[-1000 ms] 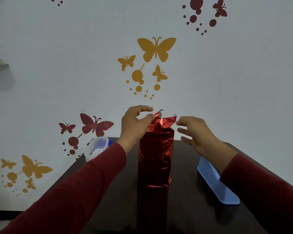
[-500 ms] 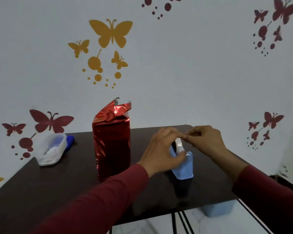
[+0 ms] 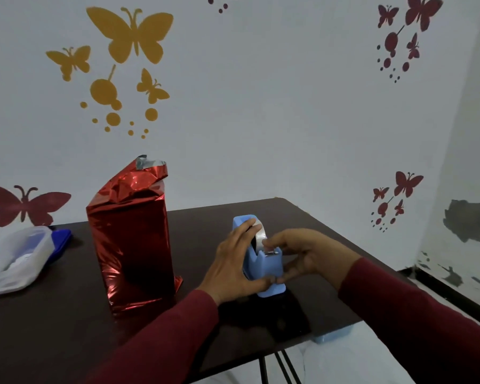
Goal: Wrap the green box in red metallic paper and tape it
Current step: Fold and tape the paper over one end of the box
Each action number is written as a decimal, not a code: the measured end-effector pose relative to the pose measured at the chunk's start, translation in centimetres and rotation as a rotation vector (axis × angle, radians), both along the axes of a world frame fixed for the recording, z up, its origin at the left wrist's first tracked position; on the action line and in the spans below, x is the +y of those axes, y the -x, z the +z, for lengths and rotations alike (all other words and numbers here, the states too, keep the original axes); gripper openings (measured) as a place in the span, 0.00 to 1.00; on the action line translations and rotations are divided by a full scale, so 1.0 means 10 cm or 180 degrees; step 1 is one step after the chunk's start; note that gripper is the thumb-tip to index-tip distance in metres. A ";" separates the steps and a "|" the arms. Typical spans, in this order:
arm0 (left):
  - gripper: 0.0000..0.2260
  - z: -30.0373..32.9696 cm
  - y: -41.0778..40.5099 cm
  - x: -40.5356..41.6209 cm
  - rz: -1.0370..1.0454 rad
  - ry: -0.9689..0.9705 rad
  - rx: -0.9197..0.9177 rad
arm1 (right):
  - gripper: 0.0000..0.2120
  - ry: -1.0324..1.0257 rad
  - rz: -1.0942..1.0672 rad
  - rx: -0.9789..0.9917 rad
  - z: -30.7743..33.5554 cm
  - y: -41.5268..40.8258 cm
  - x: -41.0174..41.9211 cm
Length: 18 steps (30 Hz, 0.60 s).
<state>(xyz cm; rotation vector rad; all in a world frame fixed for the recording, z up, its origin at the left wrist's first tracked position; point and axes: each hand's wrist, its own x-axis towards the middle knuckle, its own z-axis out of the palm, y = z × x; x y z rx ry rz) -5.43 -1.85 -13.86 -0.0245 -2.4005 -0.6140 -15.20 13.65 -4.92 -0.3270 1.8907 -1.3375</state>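
The box wrapped in red metallic paper (image 3: 133,245) stands upright on the dark table (image 3: 67,322), left of centre. Its top is crumpled, and a loose flap with a silver underside (image 3: 150,163) sticks up. To its right stands a light blue tape dispenser (image 3: 269,268) with a roll of clear tape. My left hand (image 3: 233,268) holds the dispenser's left side, fingers along it and thumb at its front base. My right hand (image 3: 302,253) reaches in from the right and pinches the tape at the cutter. Neither hand touches the wrapped box.
A clear plastic container (image 3: 14,256) sits at the table's left end, with a blue lid (image 3: 61,239) behind it. The table's right edge runs diagonally near my right forearm. Something light blue (image 3: 333,335) shows below that edge. A butterfly-decorated wall stands close behind.
Both hands left the crumpled top of the wrapped box and moved right to the tape dispenser. The view swung right, so the box now sits left of centre.
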 end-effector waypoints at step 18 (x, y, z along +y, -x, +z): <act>0.42 -0.02 0.02 -0.02 0.0032 0.0108 -0.0120 | 0.12 0.1205 -0.0789 0.0312 -0.41 -0.30 0.16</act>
